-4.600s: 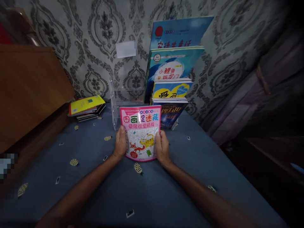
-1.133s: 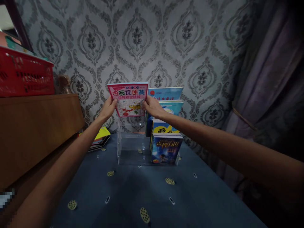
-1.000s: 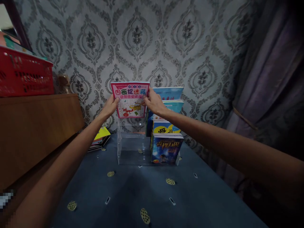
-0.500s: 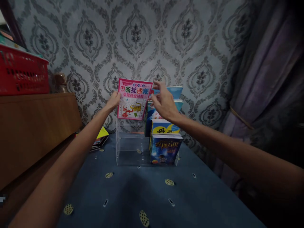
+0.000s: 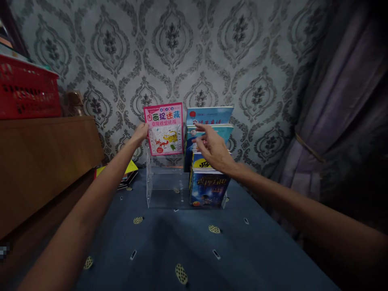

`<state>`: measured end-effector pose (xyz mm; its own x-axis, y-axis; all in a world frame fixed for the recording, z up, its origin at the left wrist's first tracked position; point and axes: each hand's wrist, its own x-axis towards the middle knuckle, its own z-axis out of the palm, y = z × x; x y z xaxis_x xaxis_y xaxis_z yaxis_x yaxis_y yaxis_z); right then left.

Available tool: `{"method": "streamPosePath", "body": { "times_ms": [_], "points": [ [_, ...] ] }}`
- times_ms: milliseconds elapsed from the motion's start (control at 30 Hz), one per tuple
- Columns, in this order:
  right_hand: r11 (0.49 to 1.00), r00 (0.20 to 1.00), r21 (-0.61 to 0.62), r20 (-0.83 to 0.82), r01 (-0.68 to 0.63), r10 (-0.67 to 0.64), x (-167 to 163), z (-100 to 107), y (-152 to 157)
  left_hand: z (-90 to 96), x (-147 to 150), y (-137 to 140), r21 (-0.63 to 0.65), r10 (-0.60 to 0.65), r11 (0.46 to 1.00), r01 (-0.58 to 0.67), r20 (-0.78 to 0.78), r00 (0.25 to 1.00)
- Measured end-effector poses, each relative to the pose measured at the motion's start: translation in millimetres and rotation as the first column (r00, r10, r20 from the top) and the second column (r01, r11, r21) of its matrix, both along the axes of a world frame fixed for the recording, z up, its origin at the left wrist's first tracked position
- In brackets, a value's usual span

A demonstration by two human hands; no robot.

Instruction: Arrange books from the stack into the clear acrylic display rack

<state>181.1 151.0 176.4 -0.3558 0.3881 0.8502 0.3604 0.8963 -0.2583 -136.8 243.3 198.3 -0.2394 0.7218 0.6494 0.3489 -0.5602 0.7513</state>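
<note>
My left hand [image 5: 141,134] is closed on the left edge of a pink picture book [image 5: 166,129], which stands upright at the top left of a clear acrylic book rack [image 5: 149,188]. Over the right half of the rack is my right hand [image 5: 214,147], its fingers apart and holding nothing. Behind and below that hand, books stand in stepped rows: a light blue book [image 5: 212,115] at the back, a teal one [image 5: 224,132] before it, a yellow and blue one [image 5: 198,161] lower down, and a dark blue book [image 5: 209,188] in front.
The rack stands on a dark blue patterned cloth [image 5: 151,250] against a papered wall. A red basket [image 5: 28,87] sits on a wooden cabinet [image 5: 48,161] to the left. Beside the cabinet lie books with a yellow cover [image 5: 131,167]. A tied curtain [image 5: 315,133] hangs at right.
The pink book has shifted left and straightened, apart from the right-hand books. My right hand has moved off its right edge, down and slightly right. My left hand still grips it.
</note>
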Motion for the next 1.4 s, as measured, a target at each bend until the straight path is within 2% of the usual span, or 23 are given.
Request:
{"method": "streamPosePath", "body": {
  "times_ms": [100, 267, 433, 600, 767, 1033, 1233, 1400],
  "points": [
    [0.999, 0.999, -0.035, 0.047, -0.016, 0.017, 5, -30, -7, -8.5, 0, -3, -0.093, 0.058, 0.994, -0.056, 0.024, 0.998],
    [0.98, 0.984, -0.185, 0.148, -0.068, 0.096, 7, -101, -31, -12.2, 10, -11, -0.118, 0.078, 0.99, -0.073, 0.04, 0.996],
    [0.901, 0.967, -0.428, 0.191, -0.072, 0.168, 3, -165, -61, -17.8, 14, -18, -0.112, 0.064, 0.992, -0.058, 0.054, 0.996],
    [0.806, 0.954, -0.591, 0.25, 0.014, 0.166, 3, -208, -78, -24.2, 16, -20, -0.114, 0.038, 0.993, -0.029, 0.073, 0.997],
    [0.748, 0.967, -0.661, 0.224, 0.056, 0.125, 8, -235, -80, -28.8, 20, -23, -0.096, 0.007, 0.995, 0.001, 0.079, 0.997],
    [0.688, 0.988, -0.722, 0.147, 0.077, 0.043, 12, -257, -82, -31.0, 20, -22, -0.057, -0.019, 0.998, 0.024, 0.077, 0.997],
    [0.66, 1.0, -0.752, -0.006, -0.009, 0.006, 7, -277, -73, -29.0, 20, -14, -0.019, -0.04, 0.999, 0.041, 0.078, 0.996],
    [0.624, 0.998, -0.779, -0.069, -0.054, 0.0, 6, -291, -65, -29.9, 17, -8, -0.022, -0.041, 0.999, 0.043, 0.074, 0.996]
  ]
}}
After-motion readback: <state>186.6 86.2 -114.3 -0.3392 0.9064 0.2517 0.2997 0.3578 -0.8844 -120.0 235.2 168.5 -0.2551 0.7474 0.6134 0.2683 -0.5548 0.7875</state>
